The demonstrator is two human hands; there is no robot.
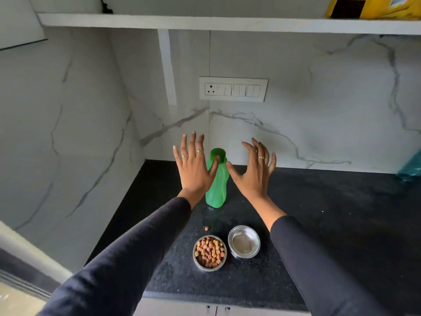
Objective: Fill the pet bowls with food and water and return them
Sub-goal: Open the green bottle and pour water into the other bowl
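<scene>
Left hand: open, fingers spread, holding nothing; the thumb lies over the bottle's neck, touching or only in front, I cannot tell
Right hand: open and spread as well, empty, thumb just beside the bottle's shoulder
Bottle: green, upright on the tabletop between my two hands, cap seemingly on, standing behind the bowls
Food bowl: near the front edge, heaped with kibble; one stray piece lies just behind it
Water bowl: just right of the food bowl, looks dry, though a thin layer of water would be hard to see
Step in hand: I judge food is done and water comes next, so I take up the bottle
How to do it well: wrap one hand round the waist, not the cap, steady the base, open the cap with the other, then tip low over the water bowl
Risk: a fast pour could splash onto the kibble next door
</scene>
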